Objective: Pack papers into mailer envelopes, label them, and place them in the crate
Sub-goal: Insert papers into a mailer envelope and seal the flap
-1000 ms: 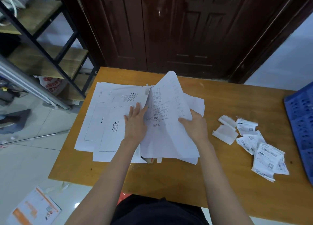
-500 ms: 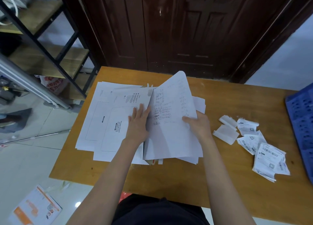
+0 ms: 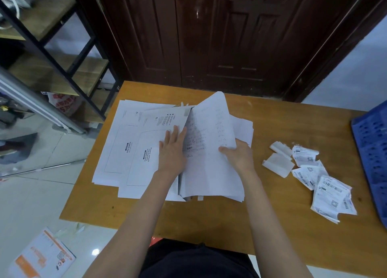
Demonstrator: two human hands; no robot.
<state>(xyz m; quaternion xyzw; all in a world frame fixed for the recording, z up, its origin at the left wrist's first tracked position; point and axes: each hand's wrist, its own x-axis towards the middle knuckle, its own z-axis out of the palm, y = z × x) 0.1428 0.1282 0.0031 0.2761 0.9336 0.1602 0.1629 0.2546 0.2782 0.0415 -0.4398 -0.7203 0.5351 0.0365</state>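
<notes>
Right, from my head camera I look down on a brown wooden table (image 3: 219, 221) set against a dark wooden door (image 3: 209, 37). My left hand (image 3: 172, 150) lies flat with straight fingers, pressing on the top white mailer envelope with black print (image 3: 144, 152), which sits on a fanned stack of similar white mailers (image 3: 117, 143) at the table's left half. My right hand (image 3: 240, 155) pinches a white sheet of handwritten paper (image 3: 207, 135), thumb on top and fingers curled beneath its right edge; the sheet is lifted and bowed, its far corner standing up toward the door. Its left edge runs just beside my left fingertips. Under it lies a loose pile of white papers (image 3: 243, 127), touching the mailers.

To the right of my right hand, apart from the papers, a scatter of white printed shipping labels with barcodes (image 3: 330, 194) lies on the table, with some blank white backing slips (image 3: 278, 164) at its near-left side. A blue perforated plastic crate (image 3: 374, 152) shows at the right edge of the frame, only partly in view, near the labels.

On the left stands a black metal shelf with wooden boards (image 3: 52, 53). An orange and white printed packet (image 3: 41, 256) lies on the pale tiled floor (image 3: 31, 194) at lower left
</notes>
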